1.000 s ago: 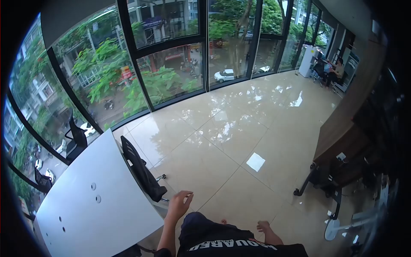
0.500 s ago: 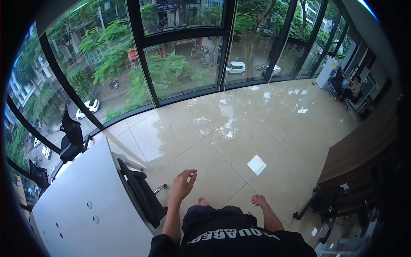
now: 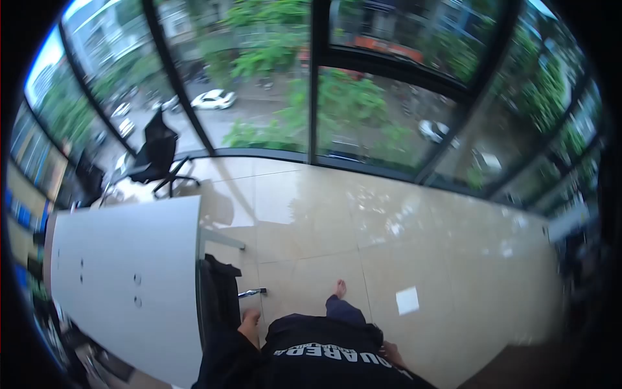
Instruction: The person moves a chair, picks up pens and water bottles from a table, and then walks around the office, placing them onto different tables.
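My left hand [image 3: 251, 317] hangs low beside my body, near the black chair [image 3: 221, 292] at the table's edge. Its fingers are foreshortened and blurred, so their pose is unclear. On the other side of the black shirt [image 3: 324, 347], my right hand [image 3: 391, 354] is partly hidden and smeared by motion. No held object can be made out in either hand. One bare foot [image 3: 340, 288] shows on the tiled floor ahead of me.
A long white table [image 3: 129, 259] runs along the left, with office chairs [image 3: 159, 152] behind it. Tall windows with dark frames [image 3: 313, 97] stand ahead. A bright square patch [image 3: 407, 301] shows on the floor. A brown surface [image 3: 518, 366] is at lower right.
The view has turned to the left, and the table now looks more upright. Both hands have dropped closer to the body. One leg and foot reach farther forward.
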Demonstrator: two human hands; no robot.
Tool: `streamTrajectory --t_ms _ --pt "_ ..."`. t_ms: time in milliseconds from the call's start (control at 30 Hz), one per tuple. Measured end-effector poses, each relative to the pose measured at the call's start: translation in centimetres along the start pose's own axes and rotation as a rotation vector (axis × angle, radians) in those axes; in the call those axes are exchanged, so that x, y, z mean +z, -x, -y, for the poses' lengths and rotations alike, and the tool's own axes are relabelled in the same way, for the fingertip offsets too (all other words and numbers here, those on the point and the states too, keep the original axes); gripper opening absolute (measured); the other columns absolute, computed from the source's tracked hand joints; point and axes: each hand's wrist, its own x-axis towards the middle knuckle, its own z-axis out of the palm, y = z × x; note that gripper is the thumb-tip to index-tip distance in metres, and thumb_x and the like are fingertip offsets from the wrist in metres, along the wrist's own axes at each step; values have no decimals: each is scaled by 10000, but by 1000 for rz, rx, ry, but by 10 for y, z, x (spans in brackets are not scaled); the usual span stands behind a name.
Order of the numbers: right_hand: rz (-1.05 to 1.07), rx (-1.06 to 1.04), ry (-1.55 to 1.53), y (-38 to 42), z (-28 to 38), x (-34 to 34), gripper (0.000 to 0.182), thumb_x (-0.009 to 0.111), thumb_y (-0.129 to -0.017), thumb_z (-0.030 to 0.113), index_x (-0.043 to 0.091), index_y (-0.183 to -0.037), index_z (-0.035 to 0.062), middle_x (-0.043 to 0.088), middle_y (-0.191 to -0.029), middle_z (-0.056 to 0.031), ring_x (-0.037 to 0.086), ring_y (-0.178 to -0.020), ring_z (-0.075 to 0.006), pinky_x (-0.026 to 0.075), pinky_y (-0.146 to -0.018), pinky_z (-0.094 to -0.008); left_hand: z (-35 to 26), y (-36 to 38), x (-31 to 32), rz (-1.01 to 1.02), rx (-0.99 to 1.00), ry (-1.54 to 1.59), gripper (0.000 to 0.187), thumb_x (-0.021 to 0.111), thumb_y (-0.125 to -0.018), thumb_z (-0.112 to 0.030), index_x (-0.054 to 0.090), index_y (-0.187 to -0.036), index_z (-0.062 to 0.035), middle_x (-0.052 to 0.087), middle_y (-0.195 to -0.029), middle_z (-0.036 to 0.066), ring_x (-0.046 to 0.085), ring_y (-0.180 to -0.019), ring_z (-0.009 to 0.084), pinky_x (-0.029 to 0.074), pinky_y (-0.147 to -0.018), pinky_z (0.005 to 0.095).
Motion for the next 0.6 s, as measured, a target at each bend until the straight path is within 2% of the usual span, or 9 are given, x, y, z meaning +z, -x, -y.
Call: streamTrajectory --t_ms 33,100,167,267,300,367,467,500,600 --pt "-67 48 70 -46 37 2 334 600 -817 223 590 -1048 -17 646 -962 -184 664 -801 -345 547 -700 -498 13 23 -3 -107 0 -199 291 573 -823 -215 687 -1024 -39 711 -890 126 704 -764 244 556 -641 362" --pt "-21 31 244 -93 154 3 337 571 -830 205 569 -1073 -30 651 -981 -203 670 -805 -351 558 -690 -501 19 52 13 -180 -196 -162 277 553 -765 -169 718 -940 -30 722 -892 156 721 -771 264 572 -663 382" --pt "-1 9 360 -126 255 22 342 542 -844 187 548 -1097 -43 656 -1001 -223 675 -809 -357 568 -679 -504 -16 57 7 -43 -555 381 296 544 -773 -208 699 -904 8 714 -822 170 718 -740 272 567 -657 377" --pt "40 -35 562 -192 382 59 367 497 -875 181 528 -1134 -76 678 -997 -229 697 -783 -340 581 -638 -496 -104 72 15 -295 -512 799 352 524 -803 -287 694 -824 20 712 -818 178 713 -725 282 561 -662 387" --pt "30 -83 639 -203 434 81 377 503 -862 196 530 -1116 -82 667 -1031 -234 691 -855 -339 588 -684 -487 -138 74 15 -371 -502 907 379 519 -813 -315 705 -823 16 715 -834 182 712 -732 293 561 -673 395" --pt "27 -223 655 -244 526 133 354 498 -869 195 545 -1115 -55 670 -1045 -208 694 -848 -307 584 -665 -463 -150 12 74 -572 -283 557 399 511 -818 -327 721 -905 1 713 -900 206 711 -771 322 560 -712 410" --pt "58 -420 559 -258 637 243 323 512 -886 219 581 -1113 0 681 -1003 -149 686 -824 -252 563 -639 -387 -183 -2 22 -384 -397 670 419 518 -814 -321 709 -1012 -5 702 -970 225 709 -824 336 558 -761 415" --pt "81 -480 504 -251 661 282 317 519 -892 228 592 -1118 19 683 -984 -133 681 -812 -236 551 -632 -361 -188 -8 -2 -210 -432 674 437 511 -810 -326 702 -1005 14 699 -973 230 707 -831 334 560 -762 420" --pt "161 -581 581 -212 697 390 306 542 -894 247 609 -1120 51 689 -949 -110 673 -802 -204 531 -627 -333 -209 -35 -71 -32 -517 725 452 488 -812 -338 706 -961 29 704 -937 220 705 -810 337 561 -742 430"
